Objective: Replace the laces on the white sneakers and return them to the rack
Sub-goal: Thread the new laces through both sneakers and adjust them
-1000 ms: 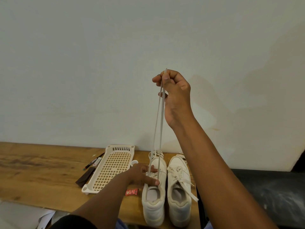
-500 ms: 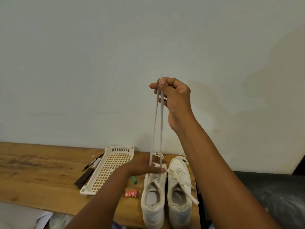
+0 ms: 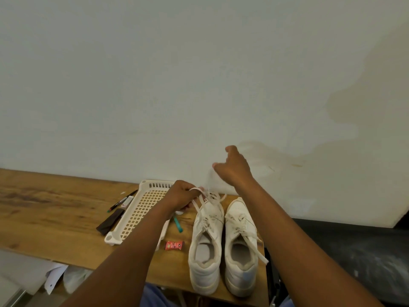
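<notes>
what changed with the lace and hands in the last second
The right hand let go of the lace and dropped lower, fingers now spread. The left hand lifted off the left sneaker and now grips the slack lace. Both sneakers, the tray and the table stayed put.

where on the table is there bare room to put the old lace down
The widest bare patch is the wooden table left of the pens and the dark strip, running to the wall. A smaller patch lies along the front edge under the basket tray. Between tray and left sneaker it is crowded: teal cap, red wrapper.
</notes>
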Action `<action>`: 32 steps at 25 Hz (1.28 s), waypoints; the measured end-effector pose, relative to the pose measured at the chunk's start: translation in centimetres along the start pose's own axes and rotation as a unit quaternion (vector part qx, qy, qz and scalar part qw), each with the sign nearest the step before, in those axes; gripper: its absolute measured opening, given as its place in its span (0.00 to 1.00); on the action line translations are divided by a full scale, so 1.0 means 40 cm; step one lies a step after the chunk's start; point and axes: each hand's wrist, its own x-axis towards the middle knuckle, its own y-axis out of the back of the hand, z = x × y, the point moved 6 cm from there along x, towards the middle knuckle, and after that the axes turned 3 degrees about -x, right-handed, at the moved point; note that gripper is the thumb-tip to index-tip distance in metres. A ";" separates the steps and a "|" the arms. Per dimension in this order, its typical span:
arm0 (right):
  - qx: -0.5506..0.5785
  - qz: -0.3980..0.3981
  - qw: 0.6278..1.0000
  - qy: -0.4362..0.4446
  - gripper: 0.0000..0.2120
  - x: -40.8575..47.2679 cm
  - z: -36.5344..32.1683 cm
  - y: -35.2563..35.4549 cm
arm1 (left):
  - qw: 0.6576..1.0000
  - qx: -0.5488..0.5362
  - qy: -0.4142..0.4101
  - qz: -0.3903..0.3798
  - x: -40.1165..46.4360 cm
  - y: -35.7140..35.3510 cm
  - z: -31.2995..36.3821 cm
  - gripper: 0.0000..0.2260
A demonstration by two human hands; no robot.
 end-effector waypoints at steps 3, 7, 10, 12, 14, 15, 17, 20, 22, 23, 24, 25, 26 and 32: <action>-0.154 -0.195 0.968 -0.039 0.09 -0.036 0.075 -0.111 | 0.991 -0.070 0.112 0.019 0.020 0.013 -0.065 0.11; -0.111 -0.347 0.930 -0.050 0.14 -0.113 0.106 -0.205 | 0.972 -0.172 0.160 0.025 0.033 0.012 -0.095 0.12; -0.056 -0.300 0.952 -0.016 0.12 -0.113 0.096 -0.223 | 0.963 -0.238 0.123 0.031 0.039 0.017 -0.073 0.11; 0.016 -0.282 0.958 -0.043 0.09 -0.109 0.101 -0.223 | 0.950 -0.289 0.098 0.064 0.038 0.037 -0.064 0.11; 0.041 -0.270 0.961 -0.054 0.10 -0.113 0.106 -0.215 | 0.941 -0.315 0.076 0.092 0.030 0.053 -0.046 0.10; 0.029 -0.273 0.961 -0.045 0.11 -0.115 0.107 -0.212 | 0.941 -0.319 0.062 0.092 0.025 0.050 -0.029 0.10; -0.022 -0.296 0.955 -0.003 0.13 -0.123 0.097 -0.218 | 0.950 -0.304 0.019 0.075 0.015 0.042 0.015 0.11; -0.036 -0.302 0.951 0.055 0.12 -0.127 0.063 -0.235 | 0.975 -0.214 -0.047 0.025 0.002 0.007 0.083 0.14; 0.028 -0.280 0.958 0.053 0.07 -0.122 0.046 -0.216 | 0.986 -0.154 -0.064 -0.003 -0.004 -0.019 0.105 0.18; 0.061 -0.270 0.960 0.046 0.08 -0.120 0.043 -0.200 | 0.988 -0.141 -0.065 -0.019 -0.005 -0.031 0.108 0.20; 0.091 -0.261 0.960 0.039 0.08 -0.119 0.044 -0.183 | 0.990 -0.121 -0.065 -0.036 -0.009 -0.041 0.107 0.22; 0.119 -0.251 0.960 0.026 0.08 -0.116 0.052 -0.164 | 0.993 -0.078 -0.069 -0.048 -0.011 -0.047 0.103 0.24; 0.144 -0.237 0.961 0.011 0.08 -0.111 0.063 -0.146 | 0.995 -0.019 -0.078 -0.057 -0.013 -0.052 0.096 0.26; 0.205 -0.146 0.964 -0.081 0.08 -0.093 0.125 -0.114 | 0.974 0.138 -0.132 -0.122 -0.010 -0.054 0.070 0.18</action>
